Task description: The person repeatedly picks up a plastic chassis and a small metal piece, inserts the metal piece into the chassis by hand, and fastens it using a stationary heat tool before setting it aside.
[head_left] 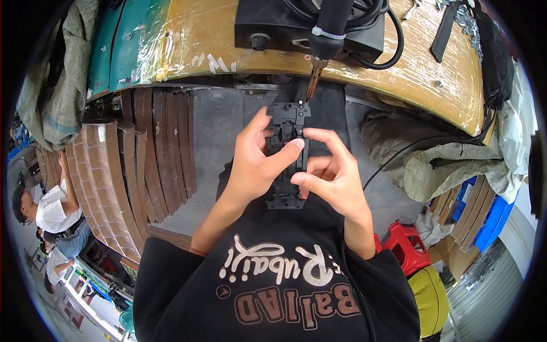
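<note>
A long black moulded plastic part (288, 157) with raised ribs and slots is held upright in front of my chest. My left hand (253, 159) grips its left side, the thumb lying across its face. On the opposite edge, the index finger and thumb of my right hand (336, 176) hold the part, with the other fingers curled. A soldering-iron-like tool (327, 43) with a black handle, white cable tie and coppery tip points down from the bench. Its tip is at the part's upper right corner; whether they touch I cannot tell.
A black control box (268, 41) with a knob and coiled cable sits on the wooden bench (199, 45). Stacked brown trays (108, 176) stand at left, with people beyond. Right are a sack (450, 168), a red stool (407, 248) and a yellow-green object (430, 299).
</note>
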The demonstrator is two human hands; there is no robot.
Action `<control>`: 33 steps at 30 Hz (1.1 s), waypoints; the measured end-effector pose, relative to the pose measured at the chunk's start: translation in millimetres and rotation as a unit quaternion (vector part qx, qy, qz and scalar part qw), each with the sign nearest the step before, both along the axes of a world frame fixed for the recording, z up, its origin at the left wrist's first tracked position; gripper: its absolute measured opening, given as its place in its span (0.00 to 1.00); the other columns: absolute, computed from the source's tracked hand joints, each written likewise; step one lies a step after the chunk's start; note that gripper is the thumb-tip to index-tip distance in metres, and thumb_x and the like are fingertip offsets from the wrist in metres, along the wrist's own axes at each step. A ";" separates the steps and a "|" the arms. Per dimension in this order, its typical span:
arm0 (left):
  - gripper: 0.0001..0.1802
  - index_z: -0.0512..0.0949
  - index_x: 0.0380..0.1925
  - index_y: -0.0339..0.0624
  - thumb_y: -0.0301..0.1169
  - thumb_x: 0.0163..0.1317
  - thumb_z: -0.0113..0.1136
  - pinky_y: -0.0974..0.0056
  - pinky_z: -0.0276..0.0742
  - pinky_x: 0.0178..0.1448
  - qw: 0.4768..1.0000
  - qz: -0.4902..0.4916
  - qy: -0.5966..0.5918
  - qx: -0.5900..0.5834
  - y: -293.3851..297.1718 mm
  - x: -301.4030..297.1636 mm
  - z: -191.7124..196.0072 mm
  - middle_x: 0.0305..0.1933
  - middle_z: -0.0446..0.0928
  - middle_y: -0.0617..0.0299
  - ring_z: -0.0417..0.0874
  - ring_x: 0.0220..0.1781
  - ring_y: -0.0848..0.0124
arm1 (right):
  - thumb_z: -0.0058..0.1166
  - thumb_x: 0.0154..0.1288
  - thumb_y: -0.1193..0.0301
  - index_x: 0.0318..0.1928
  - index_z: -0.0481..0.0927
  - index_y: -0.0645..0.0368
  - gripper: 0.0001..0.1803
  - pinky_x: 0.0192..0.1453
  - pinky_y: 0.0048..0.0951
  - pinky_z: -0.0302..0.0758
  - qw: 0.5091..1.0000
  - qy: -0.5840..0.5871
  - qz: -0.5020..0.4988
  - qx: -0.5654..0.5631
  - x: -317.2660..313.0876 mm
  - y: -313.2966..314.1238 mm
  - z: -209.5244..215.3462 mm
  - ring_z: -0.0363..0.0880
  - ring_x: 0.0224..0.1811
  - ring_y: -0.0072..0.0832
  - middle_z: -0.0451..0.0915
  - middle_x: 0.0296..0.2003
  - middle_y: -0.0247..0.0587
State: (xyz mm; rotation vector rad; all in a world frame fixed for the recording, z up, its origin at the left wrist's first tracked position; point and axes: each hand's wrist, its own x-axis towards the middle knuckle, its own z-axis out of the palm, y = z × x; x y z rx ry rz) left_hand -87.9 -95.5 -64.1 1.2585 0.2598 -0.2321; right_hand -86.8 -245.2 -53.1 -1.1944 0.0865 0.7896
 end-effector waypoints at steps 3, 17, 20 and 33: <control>0.17 0.68 0.41 0.34 0.20 0.49 0.56 0.73 0.69 0.41 1.000 -0.003 -0.006 -0.001 -1.0 1.9 0.8 0.36 0.73 0.63 0.71 0.37 0.79 | 0.56 0.53 0.79 0.54 0.59 0.61 0.28 0.22 0.18 0.68 1.000 0.004 -0.019 -0.003 -1.5 0.8 -0.6 0.71 0.17 0.17 0.71 0.15 0.33; 0.19 0.67 0.44 0.34 0.20 0.50 0.56 0.73 0.71 0.40 0.999 -0.011 -0.033 0.006 0.0 4.0 -3.2 0.37 0.73 0.62 0.73 0.37 0.79 | 0.58 0.53 0.77 0.53 0.61 0.61 0.28 0.23 0.17 0.68 0.997 -0.057 -0.032 -0.035 -2.6 1.4 -6.5 0.70 0.18 0.15 0.71 0.15 0.31; 0.19 0.66 0.44 0.34 0.19 0.50 0.56 0.74 0.71 0.40 0.999 -0.011 -0.028 0.014 -0.2 5.1 -5.1 0.37 0.73 0.62 0.73 0.37 0.79 | 0.58 0.52 0.77 0.53 0.60 0.62 0.29 0.23 0.17 0.68 0.999 -0.014 -0.018 -0.042 -0.9 0.1 -6.1 0.70 0.18 0.15 0.71 0.16 0.32; 0.19 0.66 0.44 0.34 0.19 0.50 0.55 0.74 0.71 0.39 0.999 -0.005 -0.034 0.006 -1.1 11.2 -1.8 0.36 0.73 0.63 0.73 0.36 0.80 | 0.59 0.51 0.78 0.51 0.60 0.63 0.28 0.24 0.17 0.70 1.000 -0.020 -0.018 -0.005 0.6 -3.2 -4.8 0.71 0.20 0.16 0.72 0.17 0.34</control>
